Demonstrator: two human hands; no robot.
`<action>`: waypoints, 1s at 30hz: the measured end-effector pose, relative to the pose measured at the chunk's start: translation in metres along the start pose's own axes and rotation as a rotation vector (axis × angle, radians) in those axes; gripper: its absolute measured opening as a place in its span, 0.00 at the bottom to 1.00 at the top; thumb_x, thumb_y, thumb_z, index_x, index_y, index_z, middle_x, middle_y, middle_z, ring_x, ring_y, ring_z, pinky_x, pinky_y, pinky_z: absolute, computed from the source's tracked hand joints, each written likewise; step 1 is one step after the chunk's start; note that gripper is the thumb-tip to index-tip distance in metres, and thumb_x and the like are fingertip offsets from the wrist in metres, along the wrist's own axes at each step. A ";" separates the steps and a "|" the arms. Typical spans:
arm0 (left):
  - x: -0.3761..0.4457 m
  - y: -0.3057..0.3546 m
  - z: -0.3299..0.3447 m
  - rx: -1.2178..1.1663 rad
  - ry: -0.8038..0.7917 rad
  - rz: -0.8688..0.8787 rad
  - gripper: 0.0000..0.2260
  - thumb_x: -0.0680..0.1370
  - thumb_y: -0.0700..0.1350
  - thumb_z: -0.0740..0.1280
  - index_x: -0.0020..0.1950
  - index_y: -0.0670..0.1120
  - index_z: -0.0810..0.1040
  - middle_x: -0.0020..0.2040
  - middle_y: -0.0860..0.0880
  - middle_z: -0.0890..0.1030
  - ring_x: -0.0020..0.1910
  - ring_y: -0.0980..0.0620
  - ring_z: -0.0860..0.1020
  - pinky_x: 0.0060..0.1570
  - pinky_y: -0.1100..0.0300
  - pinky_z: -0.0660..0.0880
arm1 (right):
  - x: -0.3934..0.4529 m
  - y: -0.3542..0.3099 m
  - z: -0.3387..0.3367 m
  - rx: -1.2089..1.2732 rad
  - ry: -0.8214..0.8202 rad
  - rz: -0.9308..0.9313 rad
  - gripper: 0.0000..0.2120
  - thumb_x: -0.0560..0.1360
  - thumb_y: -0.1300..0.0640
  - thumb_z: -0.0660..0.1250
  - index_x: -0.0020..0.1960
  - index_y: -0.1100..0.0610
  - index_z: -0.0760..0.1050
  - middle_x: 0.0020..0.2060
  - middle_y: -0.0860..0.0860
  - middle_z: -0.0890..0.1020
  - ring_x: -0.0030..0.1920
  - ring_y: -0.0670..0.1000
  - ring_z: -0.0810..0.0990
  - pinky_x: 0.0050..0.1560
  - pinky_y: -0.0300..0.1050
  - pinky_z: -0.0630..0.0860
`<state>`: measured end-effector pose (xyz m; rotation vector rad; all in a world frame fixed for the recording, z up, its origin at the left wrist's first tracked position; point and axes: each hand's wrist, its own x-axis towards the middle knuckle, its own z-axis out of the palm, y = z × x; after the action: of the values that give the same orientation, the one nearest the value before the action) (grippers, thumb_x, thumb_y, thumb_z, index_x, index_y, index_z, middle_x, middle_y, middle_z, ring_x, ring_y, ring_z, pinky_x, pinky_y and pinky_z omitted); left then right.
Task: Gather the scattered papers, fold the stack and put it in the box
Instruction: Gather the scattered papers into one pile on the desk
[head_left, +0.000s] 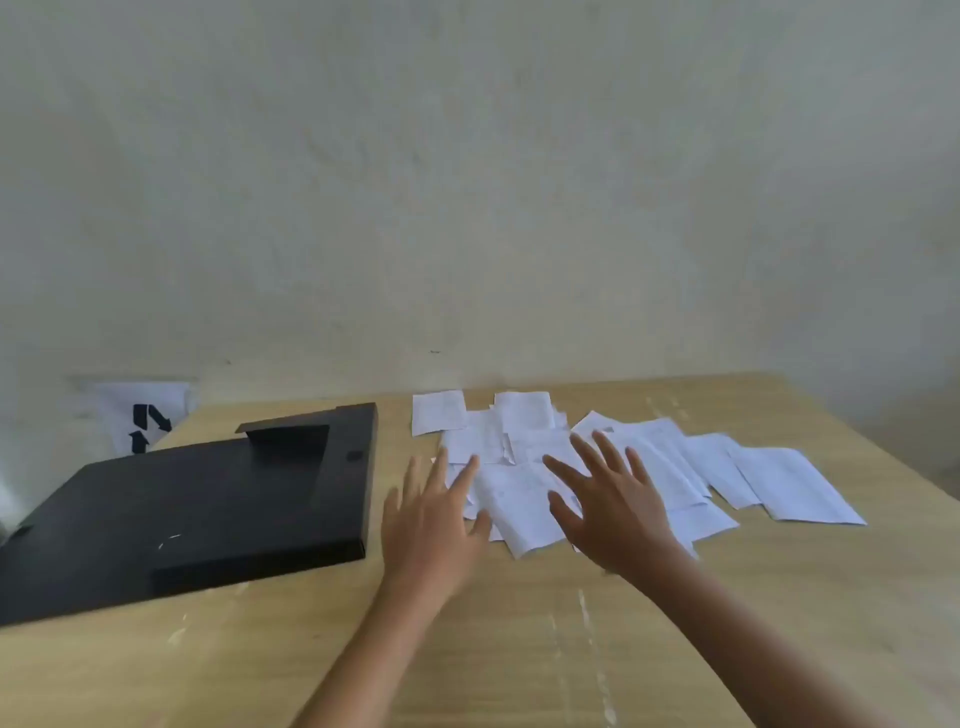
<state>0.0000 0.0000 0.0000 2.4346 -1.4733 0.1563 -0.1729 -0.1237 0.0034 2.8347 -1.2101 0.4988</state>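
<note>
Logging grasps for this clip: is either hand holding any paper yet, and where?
Nothing is held. The left hand and right hand are open, fingers spread, over the papers on the table.

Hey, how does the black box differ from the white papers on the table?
The black box is one dark, thick piece lying on the left of the wooden table; the white papers are many thin, pale sheets spread overlapping to its right. The box lies untouched, while the left hand and right hand, fingers spread, reach over the papers. Both rest flat on the same tabletop.
</note>
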 end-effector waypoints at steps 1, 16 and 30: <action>0.000 0.000 0.009 -0.022 -0.058 -0.001 0.30 0.83 0.61 0.57 0.83 0.62 0.52 0.86 0.53 0.49 0.85 0.45 0.46 0.80 0.43 0.57 | 0.000 0.004 0.011 0.011 -0.028 0.023 0.28 0.76 0.38 0.47 0.71 0.41 0.72 0.74 0.52 0.71 0.77 0.58 0.64 0.74 0.63 0.63; 0.083 -0.033 0.064 -0.150 0.030 -0.052 0.19 0.82 0.53 0.62 0.74 0.60 0.73 0.73 0.58 0.75 0.69 0.50 0.72 0.61 0.53 0.75 | 0.012 0.013 0.067 0.215 -0.088 0.142 0.22 0.79 0.42 0.57 0.72 0.41 0.70 0.76 0.47 0.67 0.78 0.52 0.59 0.77 0.52 0.50; 0.164 -0.023 0.073 -0.010 -0.314 -0.183 0.27 0.82 0.67 0.46 0.80 0.63 0.60 0.83 0.54 0.58 0.81 0.41 0.55 0.75 0.28 0.49 | 0.011 0.013 0.064 0.266 -0.045 0.173 0.23 0.77 0.41 0.58 0.71 0.41 0.72 0.75 0.47 0.67 0.78 0.50 0.59 0.78 0.46 0.50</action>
<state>0.0934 -0.1510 -0.0347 2.6615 -1.3492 -0.2832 -0.1566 -0.1493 -0.0559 2.9847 -1.5119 0.6522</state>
